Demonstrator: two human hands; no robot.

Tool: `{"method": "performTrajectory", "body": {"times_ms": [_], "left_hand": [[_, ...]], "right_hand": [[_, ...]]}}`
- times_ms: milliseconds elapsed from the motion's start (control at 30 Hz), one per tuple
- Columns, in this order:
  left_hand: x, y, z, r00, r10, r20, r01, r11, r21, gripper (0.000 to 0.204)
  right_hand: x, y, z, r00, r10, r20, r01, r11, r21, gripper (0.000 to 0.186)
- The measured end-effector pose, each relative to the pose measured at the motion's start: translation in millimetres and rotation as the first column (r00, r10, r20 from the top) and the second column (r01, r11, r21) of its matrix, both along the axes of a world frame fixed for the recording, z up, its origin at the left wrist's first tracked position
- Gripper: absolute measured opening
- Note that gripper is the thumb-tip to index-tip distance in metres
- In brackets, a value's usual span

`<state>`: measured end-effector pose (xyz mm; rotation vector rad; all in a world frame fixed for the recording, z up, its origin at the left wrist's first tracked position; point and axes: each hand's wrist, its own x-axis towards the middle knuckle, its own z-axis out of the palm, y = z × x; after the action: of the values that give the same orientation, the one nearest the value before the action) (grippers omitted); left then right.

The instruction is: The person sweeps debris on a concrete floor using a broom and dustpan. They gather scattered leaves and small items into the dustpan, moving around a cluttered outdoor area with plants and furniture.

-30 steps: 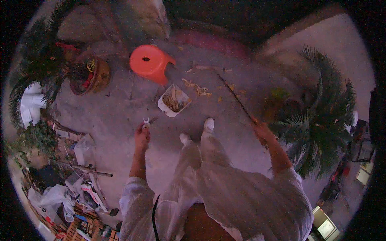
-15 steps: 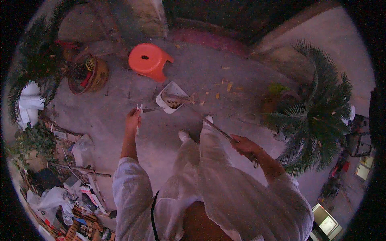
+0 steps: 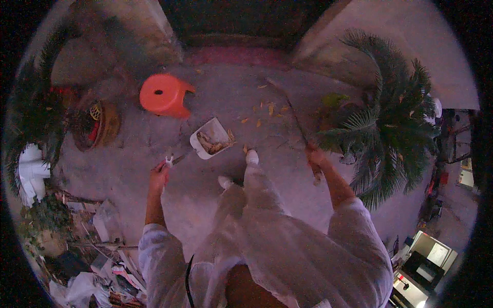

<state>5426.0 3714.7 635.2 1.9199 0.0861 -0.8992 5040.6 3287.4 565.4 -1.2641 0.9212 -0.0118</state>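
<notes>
My left hand (image 3: 158,174) is closed round the white-ended handle of a long-handled white dustpan (image 3: 200,150). The pan rests on the pavement left of my shoes, with dry debris (image 3: 209,143) inside and a few bits at its right edge. In my right hand (image 3: 318,161), also closed, is a long stick-like broom (image 3: 290,110), slanting up and leftward to a dim head on the ground beyond the pan. Scattered dry yellow leaves (image 3: 271,109) lie between pan and broom head.
An orange plastic stool (image 3: 159,102) stands beyond the pan on the left, beside a clay planter (image 3: 108,133). A palm (image 3: 385,143) spreads at the right. Heaped bags and scrap (image 3: 84,285) lie lower left. Walls (image 3: 339,41) flank a dark opening at the top.
My right hand and broom swung left to the pan, then back outward to the upper right. My left hand shifted left with the handle. The view has shifted slightly.
</notes>
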Motion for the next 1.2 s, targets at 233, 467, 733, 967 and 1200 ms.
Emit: {"method": "performTrajectory", "body": {"times_ms": [233,467,733,967,1200], "left_hand": [[-5,-11,-10,0.994,-0.085,0.062,0.078,0.991,0.106,0.028],[-4,12,-20,0.997,-0.031,-0.076,0.027,0.998,-0.058,0.028],[-18,22,-6,0.995,-0.067,-0.075,0.066,0.998,-0.018,0.028],[-50,13,-5,0.997,-0.010,-0.082,0.013,0.999,0.036,0.029],[-58,11,-7,0.998,-0.054,-0.027,0.054,0.999,-0.003,0.028]], "right_hand": [[-19,53,-32,0.938,0.190,-0.289,-0.144,0.974,0.173,0.042],[-59,128,94,0.940,-0.076,-0.331,0.185,0.933,0.309,0.039],[-68,109,73,0.927,-0.211,-0.311,0.298,0.917,0.266,0.017],[-71,155,66,0.937,0.086,-0.339,0.072,0.902,0.426,0.029],[-73,162,137,0.923,0.138,-0.358,0.088,0.833,0.547,0.052]]}}
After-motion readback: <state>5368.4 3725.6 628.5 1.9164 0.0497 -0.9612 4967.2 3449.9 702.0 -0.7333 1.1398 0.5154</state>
